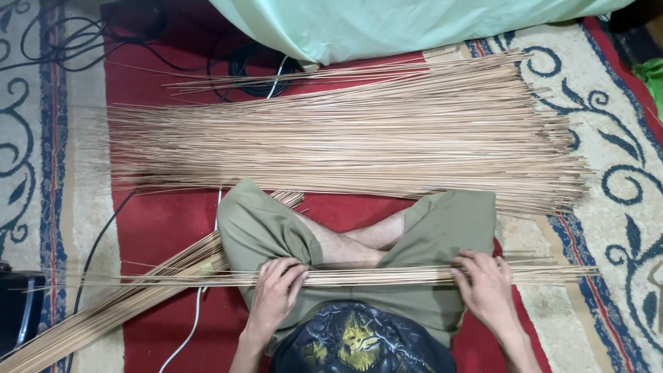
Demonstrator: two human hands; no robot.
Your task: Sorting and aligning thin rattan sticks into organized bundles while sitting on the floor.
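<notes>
Lap sticks (373, 276) lengthwise left-right

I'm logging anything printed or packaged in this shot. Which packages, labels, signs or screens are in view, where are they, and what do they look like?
No packages, labels, signs or screens are in view.
Printed shirt graphic: bottom centre, on the person's dark shirt, an irregular yellow and grey design.
Black object: left edge, on the carpet, boxy; too cropped to identify.

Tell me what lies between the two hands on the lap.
In the head view, the thin stick bundle spans from left hand to right hand, resting across the olive shorts.
</notes>
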